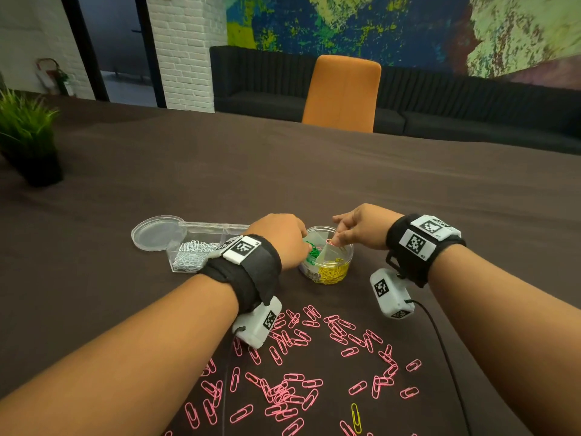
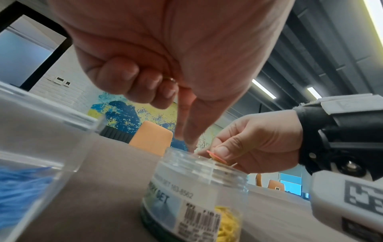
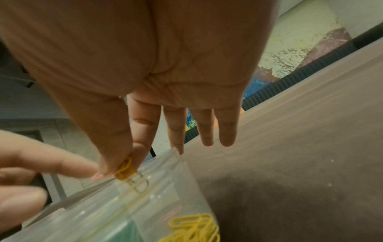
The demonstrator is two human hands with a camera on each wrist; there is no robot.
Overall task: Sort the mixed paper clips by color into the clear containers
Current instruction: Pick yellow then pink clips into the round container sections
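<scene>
A round clear jar [image 1: 341,261] with inner dividers holds green clips [image 1: 312,253] and yellow clips [image 1: 334,273]. My right hand [image 1: 335,240] hovers over its rim, and its thumb and forefinger pinch a small paper clip [image 3: 125,168] with a pale clip [image 3: 139,183] hanging under it. The clip looks yellowish in the right wrist view and pink-orange [image 2: 216,157] in the left wrist view. My left hand [image 1: 305,244] is over the jar's left side. Its index finger [image 3: 68,167] reaches out straight to my right thumb tip, the other fingers curled. Several pink clips [image 1: 292,394] lie loose in front.
A rectangular clear box [image 1: 188,256] with white clips stands left of the jar, and blue clips [image 2: 18,191] show in it from the left wrist. A round lid [image 1: 155,232] lies behind it. One yellow clip [image 1: 355,416] lies among the pink. A potted plant [image 1: 28,136] stands far left.
</scene>
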